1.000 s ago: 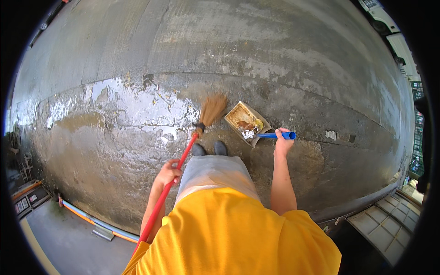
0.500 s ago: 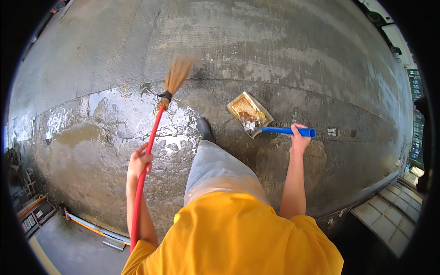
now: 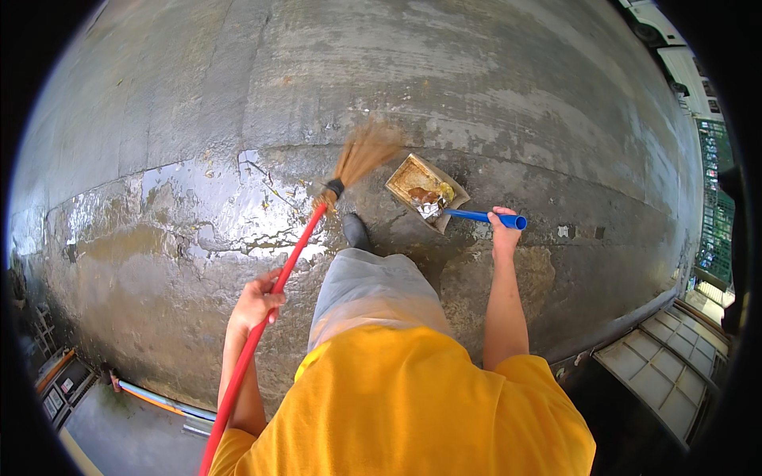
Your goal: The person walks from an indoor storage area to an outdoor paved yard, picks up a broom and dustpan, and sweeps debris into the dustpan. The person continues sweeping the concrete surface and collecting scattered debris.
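Note:
My left hand [image 3: 258,302] is closed around the red handle of a broom [image 3: 298,247]. The broom's brown bristles [image 3: 367,152] fan out over the wet concrete, blurred by motion, just left of the dustpan. A dark band ties them at the handle. With my right hand [image 3: 505,230] I grip the blue tube handle of a dustpan [image 3: 406,179]. Its boxy, worn pan rests on the ground and holds brown leaves, silvery crumpled wrapping and a yellowish scrap [image 3: 435,202]. One dark boot [image 3: 356,231] shows between broom and dustpan.
Wet concrete [image 3: 182,270] with shiny puddles and scattered bits of debris spreads all around. White vehicles [image 3: 675,55] stand at the far right. A paned frame [image 3: 667,349] is at the lower right, and a blue and orange pipe [image 3: 163,401] at the lower left.
The broom has swept rightward, its bristles now close to the dustpan, and my left hand has moved right with it. The dustpan and my right hand have shifted slightly left in view.

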### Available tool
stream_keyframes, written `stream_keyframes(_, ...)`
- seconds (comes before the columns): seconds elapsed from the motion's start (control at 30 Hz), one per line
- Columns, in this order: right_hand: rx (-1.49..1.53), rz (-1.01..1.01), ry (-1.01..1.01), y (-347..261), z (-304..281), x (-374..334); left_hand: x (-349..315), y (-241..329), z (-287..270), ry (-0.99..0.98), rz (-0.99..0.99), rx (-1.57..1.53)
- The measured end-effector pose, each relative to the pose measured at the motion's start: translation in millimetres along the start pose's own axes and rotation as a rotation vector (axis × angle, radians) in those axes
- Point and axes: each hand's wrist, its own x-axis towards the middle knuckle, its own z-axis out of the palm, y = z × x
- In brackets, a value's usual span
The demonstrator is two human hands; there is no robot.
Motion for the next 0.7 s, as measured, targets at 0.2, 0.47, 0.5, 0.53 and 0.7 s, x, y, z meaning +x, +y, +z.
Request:
stream_keyframes(0.2,-0.047,-0.025,-0.037,-8.0,24.2,3.4,98.2,-39.0,6.1,-0.073,-0.048,-0.011)
stream_keyframes(0.47,-0.028,-0.028,0.009,6.8,-0.9,-2.0,16.8,9.4,-7.1,-0.147,-0.098,0.068)
stream_keyframes(0.5,-0.025,-0.022,0.012,8.8,-3.4,-0.1,16.6,10.4,-6.6,-0.114,-0.075,0.063)
stream_keyframes(0.53,-0.016,-0.017,0.011,7.5,1.3,0.0,15.8,11.3,-7.9,-0.075,-0.049,0.058)
stream_keyframes(0.7,0.015,0.031,0.07,1.1,19.3,9.4,62.3,-44.0,9.5,0.017,-0.045,0.094)
